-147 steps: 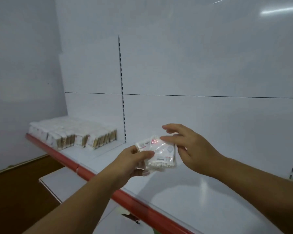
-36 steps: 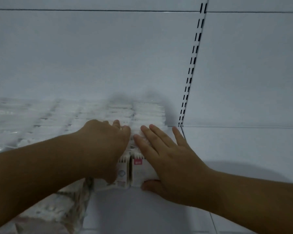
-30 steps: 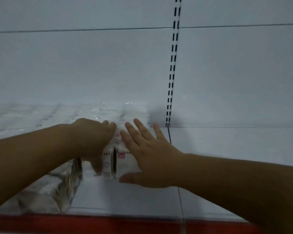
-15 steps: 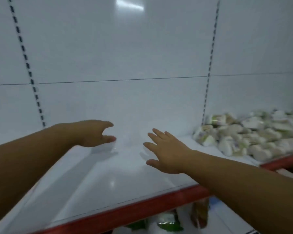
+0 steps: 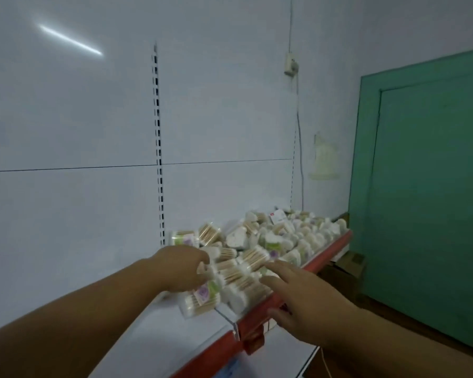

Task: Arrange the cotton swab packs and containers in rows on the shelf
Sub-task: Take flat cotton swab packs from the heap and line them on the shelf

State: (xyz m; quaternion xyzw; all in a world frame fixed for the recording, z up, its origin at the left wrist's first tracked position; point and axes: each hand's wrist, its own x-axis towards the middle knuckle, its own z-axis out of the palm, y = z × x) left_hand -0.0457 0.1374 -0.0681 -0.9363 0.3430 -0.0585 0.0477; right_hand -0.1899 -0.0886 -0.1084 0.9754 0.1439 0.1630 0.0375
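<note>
Nearest: right hand (image 5: 303,301), fingers spread and grip apart, hovering over the shelf (image 5: 191,334) at its red front edge (image 5: 260,323) — left hand (image 5: 183,268) beside it, fingers curled into the near end of the heap, though whether its grip is clamped on a pack cannot be told. Beyond: cotton swab packs and containers (image 5: 268,241), a loose unsorted heap along the shelf's right section; farther right — a green door (image 5: 426,186).
</note>
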